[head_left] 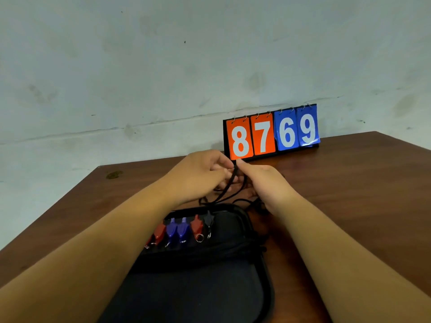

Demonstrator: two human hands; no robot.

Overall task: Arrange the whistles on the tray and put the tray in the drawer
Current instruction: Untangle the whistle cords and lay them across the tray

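Left hand [200,173] and right hand [263,183] pinch tangled cords [229,187]; a snagged pull could drag whistles [182,229] across the tray [256,287].

Whistles [182,230] lie in a tray [261,276] before the scoreboard [271,134].

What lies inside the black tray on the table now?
A row of whistles lies in the black tray: red, blue and one black, with metal rings. The left forearm covers the tray's left side, so anything there cannot be seen.
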